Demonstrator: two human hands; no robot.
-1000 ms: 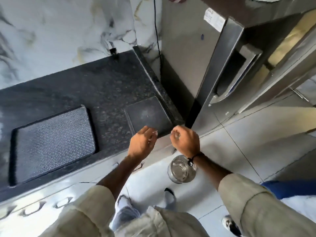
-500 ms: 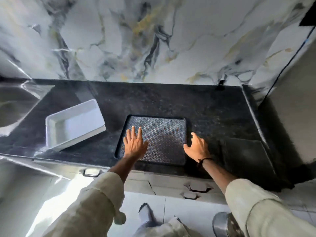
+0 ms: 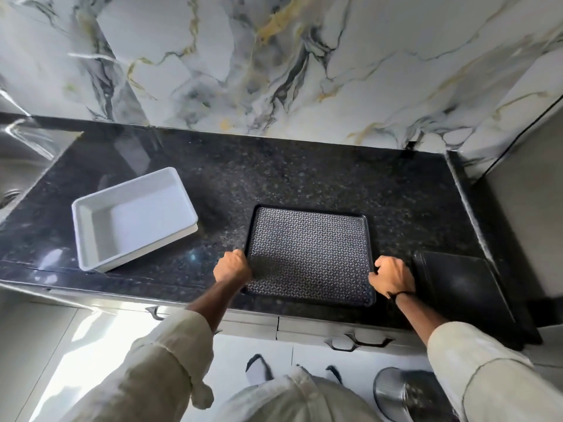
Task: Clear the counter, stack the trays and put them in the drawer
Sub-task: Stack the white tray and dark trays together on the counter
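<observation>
A black tray with a patterned mesh floor [image 3: 309, 254] lies flat on the dark granite counter [image 3: 289, 178], near its front edge. My left hand [image 3: 233, 266] is curled around the tray's left rim. My right hand [image 3: 393, 275] grips its right rim. A deep white tray [image 3: 134, 217] sits at an angle to the left, apart from both hands. A plain black tray [image 3: 460, 284] rests at the counter's right end, just beyond my right hand.
A steel sink [image 3: 21, 159] is set into the counter at far left. Drawer fronts with metal handles [image 3: 362, 342] run below the counter edge. A steel bin [image 3: 408, 394] stands on the floor at lower right. A marble wall backs the counter.
The view swung left from the counter's right end to its middle. My hands, flat on and beside the mesh tray half a second ago, have now closed on its two side rims.
</observation>
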